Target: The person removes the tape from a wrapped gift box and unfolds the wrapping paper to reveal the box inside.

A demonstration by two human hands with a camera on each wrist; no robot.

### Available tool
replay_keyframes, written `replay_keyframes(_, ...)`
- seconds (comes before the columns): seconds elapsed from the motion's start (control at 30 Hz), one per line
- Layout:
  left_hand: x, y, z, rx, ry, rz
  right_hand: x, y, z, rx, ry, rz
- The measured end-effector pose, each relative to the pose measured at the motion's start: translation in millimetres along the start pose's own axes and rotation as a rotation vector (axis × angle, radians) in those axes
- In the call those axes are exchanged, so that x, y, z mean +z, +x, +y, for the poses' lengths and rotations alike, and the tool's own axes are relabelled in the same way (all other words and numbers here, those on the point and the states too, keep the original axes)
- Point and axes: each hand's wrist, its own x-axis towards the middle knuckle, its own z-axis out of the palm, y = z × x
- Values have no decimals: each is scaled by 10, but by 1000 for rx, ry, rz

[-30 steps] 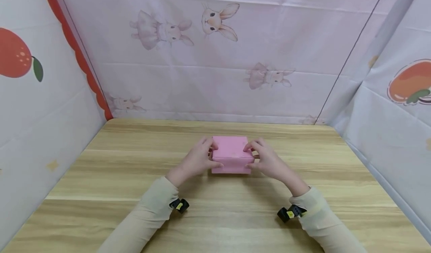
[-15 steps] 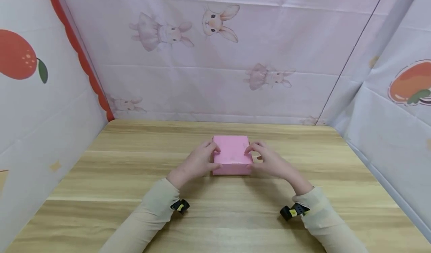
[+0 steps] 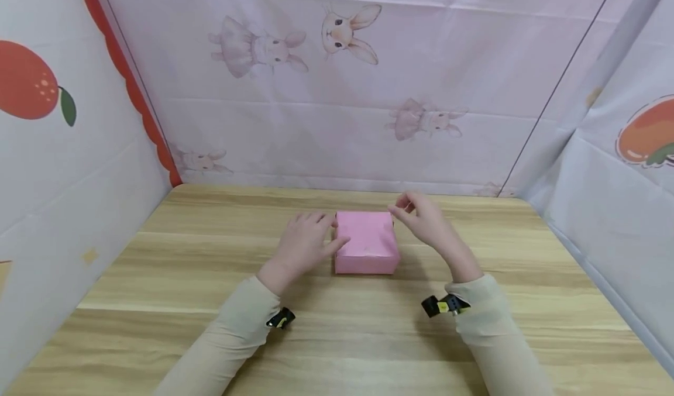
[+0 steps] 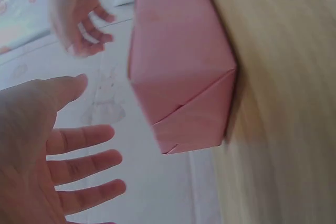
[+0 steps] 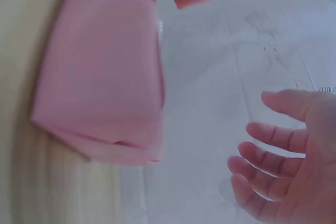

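A box wrapped in pink paper (image 3: 367, 237) lies flat on the wooden table, between the two hands in the head view. The left hand (image 3: 300, 247) hovers at its left side; in the left wrist view its fingers are spread and apart from the pink box (image 4: 181, 40). Off the box's far right corner, the right hand (image 3: 429, 223) is raised with relaxed fingers. A gap separates that hand from the pink box (image 5: 105, 56) in the right wrist view, which also shows a folded paper end. Neither hand holds anything. The box's underside is hidden.
The wood-grain table (image 3: 347, 343) runs up to a back cloth (image 3: 316, 138) printed with rabbits. White cloths with fruit prints hang on the left (image 3: 105, 174) and right (image 3: 605, 179). Each wrist carries a small black camera.
Both hands gripped the box's sides earlier; now they have let go. The right hand has risen away toward the back, and the left fingers have spread. The box's near top edge has settled lower.
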Motion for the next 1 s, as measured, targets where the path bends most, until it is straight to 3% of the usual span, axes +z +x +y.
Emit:
replay_keyframes(0.1, 30, 0, 19, -2, 76, 0, 24, 86, -30, 26, -69, 3)
replay_keyframes(0.17, 59, 0, 33, -14, 114, -23, 81, 118, -22, 50, -129, -42)
replay_keyframes(0.27, 116, -4, 48, -52, 128, -87, 212, 129, 33, 84, -193, -148)
replay_keyframes(0.4, 177, -28, 59, -95, 117, -174, 344, 109, 90, 123, -184, -237)
replay_keyframes(0.6, 186, -31, 56, -121, 87, -235, 397, 118, 102, 119, -190, -214)
replay_keyframes(1.0, 178, -26, 72, -135, 58, -268, 430, 98, 57, 95, -230, -142)
